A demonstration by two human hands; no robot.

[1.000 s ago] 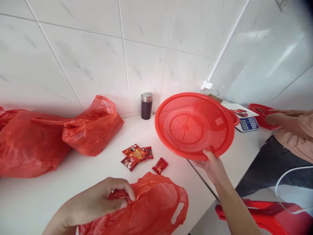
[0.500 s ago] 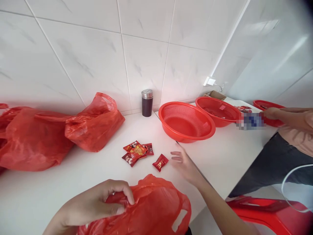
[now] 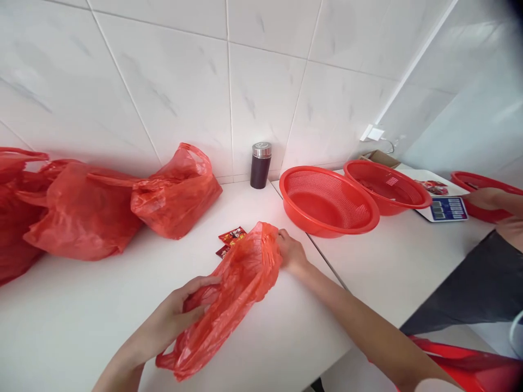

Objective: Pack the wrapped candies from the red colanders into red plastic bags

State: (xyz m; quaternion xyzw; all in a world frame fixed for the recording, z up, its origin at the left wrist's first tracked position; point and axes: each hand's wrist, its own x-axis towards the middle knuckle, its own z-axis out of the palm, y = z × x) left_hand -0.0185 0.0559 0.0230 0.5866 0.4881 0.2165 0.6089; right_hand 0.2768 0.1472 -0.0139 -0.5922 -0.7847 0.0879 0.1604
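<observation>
Forearms (image 3: 359, 324) reach in from the bottom edge over a white counter (image 3: 93, 310), with part of a red stool (image 3: 474, 367) at the lower right. Between the two hands, above the near part of the counter, stretches a crumpled red bag (image 3: 241, 286), slanting from lower left to upper right. The left hand (image 3: 186, 310) is at its left side, thumb and fingers apart and touching the plastic; I cannot tell whether they pinch it. The right hand (image 3: 288, 247) is gripping the bag's far end, fingers bent around the gathered film.

Just past the bag, and partly hidden by it, lie small snack packets (image 3: 232, 236) in red and dark wrappers. Farther left, filled red carrier bags (image 3: 90, 212) stand in a row near the wall. Beyond the right hand, a red colander (image 3: 327, 209) sits across the counter's seam, with a second colander (image 3: 402, 202) just behind it, its contents hard to make out. A dark tumbler (image 3: 260, 170) with a silvery lid stands upright by the wall.

To the right, a co-worker's hand (image 3: 484, 199) is at a red basket (image 3: 490, 215), beside a scale (image 3: 448, 209) with a blue panel. Behind everything rises the pale tiled wall (image 3: 183, 87).
</observation>
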